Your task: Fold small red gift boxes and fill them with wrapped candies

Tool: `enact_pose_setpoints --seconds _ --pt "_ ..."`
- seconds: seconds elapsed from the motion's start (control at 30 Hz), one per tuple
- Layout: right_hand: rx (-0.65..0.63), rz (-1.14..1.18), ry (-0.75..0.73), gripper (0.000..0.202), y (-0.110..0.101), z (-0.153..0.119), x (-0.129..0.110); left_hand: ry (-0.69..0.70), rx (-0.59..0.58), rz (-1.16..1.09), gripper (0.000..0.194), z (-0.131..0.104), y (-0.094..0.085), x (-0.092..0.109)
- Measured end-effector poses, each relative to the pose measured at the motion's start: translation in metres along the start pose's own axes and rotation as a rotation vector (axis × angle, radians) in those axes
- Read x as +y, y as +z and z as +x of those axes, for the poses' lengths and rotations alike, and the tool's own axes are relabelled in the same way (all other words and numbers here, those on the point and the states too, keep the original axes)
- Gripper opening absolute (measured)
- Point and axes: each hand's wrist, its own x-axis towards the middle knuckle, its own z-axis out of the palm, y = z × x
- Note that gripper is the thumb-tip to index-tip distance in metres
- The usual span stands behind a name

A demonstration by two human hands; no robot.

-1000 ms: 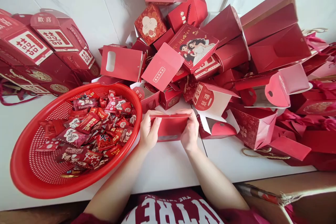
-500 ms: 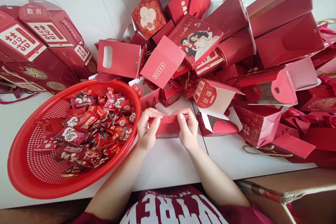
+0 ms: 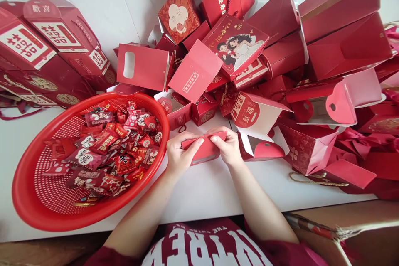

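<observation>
Between both hands is a small red gift box [image 3: 205, 149], tilted a little, with a pale slot showing along its near lower side. My left hand [image 3: 182, 151] grips its left end, thumb pressed on the upper edge. My right hand [image 3: 229, 147] holds the right end the same way, its thumb close to the other one. The far side of the box is hidden behind the fingers. Just left of my left hand stands a red plastic basket [image 3: 23, 199] with wrapped candies [image 3: 107, 141] heaped in it. An open box with a white inside [image 3: 264, 124] lies beyond my right hand.
A large pile of red gift boxes [image 3: 235, 45] fills the back and right of the white table [image 3: 199, 199]. More boxes [image 3: 52, 41] are stacked at the far left, against the wall. A cardboard carton [image 3: 343, 216] sits at the lower right, below the table edge.
The small red box has tilted, its right end now higher, and both hands have turned with it. A small dark loop now shows on the table behind my left hand. The view has shifted slightly.
</observation>
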Motion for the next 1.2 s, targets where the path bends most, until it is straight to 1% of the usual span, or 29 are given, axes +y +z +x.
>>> enact_pose_setpoints --seconds 0.13,0.2,0.3,0.43,0.57,0.63,0.73,0.8,0.9,0.97,1.0,1.1,1.2 --pt "-0.011 0.016 -0.002 0.018 -0.003 0.001 0.001 0.057 0.001 0.016 0.009 0.001 -0.002 0.000" --pt "-0.009 0.002 0.002 0.019 -0.004 0.000 0.002 0.065 0.003 0.022 0.008 0.000 -0.002 0.001" --pt "-0.015 -0.007 0.020 0.024 -0.004 -0.001 0.005 0.017 0.021 -0.006 0.010 -0.002 0.000 0.001" --pt "0.003 -0.004 0.037 0.034 -0.004 -0.002 0.008 -0.049 0.034 -0.059 0.013 -0.006 0.003 -0.004" --pt "0.040 -0.013 0.048 0.034 -0.003 -0.005 0.011 -0.043 0.028 -0.063 0.015 -0.006 0.003 -0.008" --pt "0.064 -0.012 0.065 0.033 -0.004 -0.006 0.013 -0.013 0.012 -0.039 0.016 -0.006 0.001 -0.006" --pt "0.122 -0.003 0.055 0.030 -0.009 -0.007 0.017 0.069 -0.027 0.065 0.015 -0.007 -0.001 0.009" --pt "0.133 0.017 0.024 0.030 -0.012 -0.006 0.017 0.123 -0.107 0.241 0.014 -0.008 -0.002 0.027" --pt "0.082 0.069 -0.006 0.036 -0.012 -0.007 0.015 0.227 -0.231 0.601 0.022 -0.011 -0.004 0.058" --pt "0.048 0.104 -0.013 0.039 -0.008 -0.008 0.013 0.295 -0.251 0.781 0.029 -0.013 -0.006 0.074" --pt "0.029 0.121 -0.016 0.039 -0.006 -0.009 0.012 0.316 -0.249 0.833 0.032 -0.014 -0.007 0.080" --pt "-0.047 0.147 -0.045 0.046 -0.001 -0.011 0.010 0.318 -0.260 0.857 0.031 -0.014 -0.014 0.092" --pt "-0.087 0.112 -0.087 0.059 -0.002 -0.014 0.009 0.277 -0.264 0.762 0.030 -0.010 -0.026 0.102"
